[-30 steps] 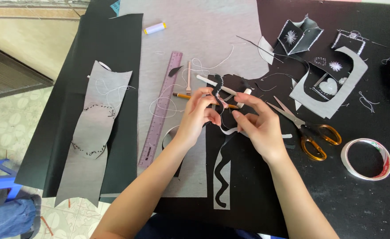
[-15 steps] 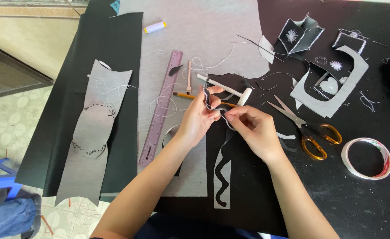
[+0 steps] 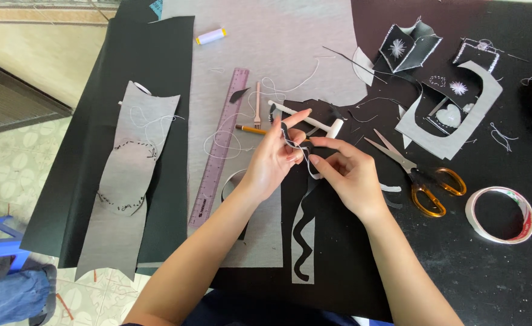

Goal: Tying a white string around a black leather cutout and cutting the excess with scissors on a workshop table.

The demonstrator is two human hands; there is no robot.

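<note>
I see my left hand (image 3: 275,158) and right hand (image 3: 344,172) meeting over the black sheet (image 3: 350,265), both pinching a thin wavy strip (image 3: 293,140) of black-and-grey felt, held just above the table; it looks soft, matte, curled; a purple ruler (image 3: 221,148) lies to the left, orange-handled scissors (image 3: 420,175) and a tape roll (image 3: 500,214) to the right; a white mallet (image 3: 314,121) sits just behind my fingers.

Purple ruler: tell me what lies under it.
The purple ruler lies on a grey fabric sheet, which rests on black material. White thread loops by its middle. What the ruler itself covers cannot be seen.
</note>
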